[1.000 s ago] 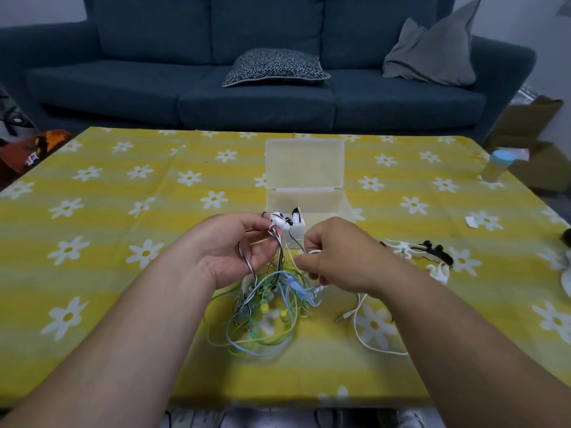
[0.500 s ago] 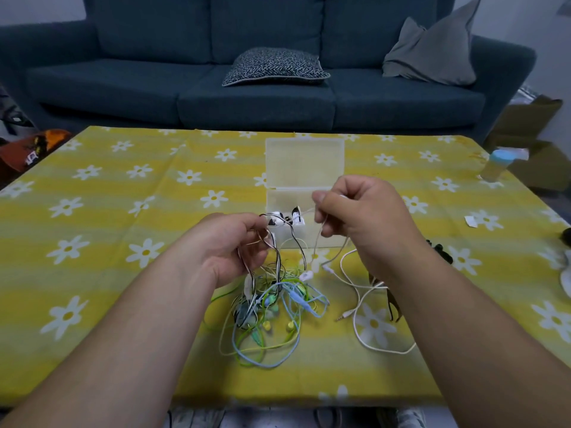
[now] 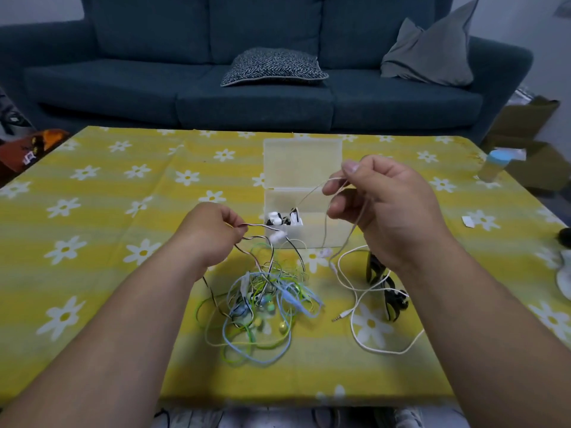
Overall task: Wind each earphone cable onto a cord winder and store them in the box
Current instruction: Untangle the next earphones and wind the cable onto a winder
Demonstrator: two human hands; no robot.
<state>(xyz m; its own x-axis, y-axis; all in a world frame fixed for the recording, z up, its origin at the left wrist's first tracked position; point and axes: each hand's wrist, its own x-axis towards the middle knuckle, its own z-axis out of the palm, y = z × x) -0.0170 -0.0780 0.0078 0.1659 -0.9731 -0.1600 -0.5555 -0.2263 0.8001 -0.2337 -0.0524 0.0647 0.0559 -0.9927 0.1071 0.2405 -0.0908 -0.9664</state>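
While the left hand (image 3: 210,236) pinches one striped cable (image 3: 251,224) above the near tangle (image 3: 262,307), the right hand (image 3: 389,211) pinches one white cable (image 3: 380,352). One open box (image 3: 301,159) stands just to the far side of both hands.

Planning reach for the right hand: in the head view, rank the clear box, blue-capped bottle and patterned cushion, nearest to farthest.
1. The clear box, just left of the right hand.
2. The blue-capped bottle, far to the right.
3. The patterned cushion, on the sofa behind.
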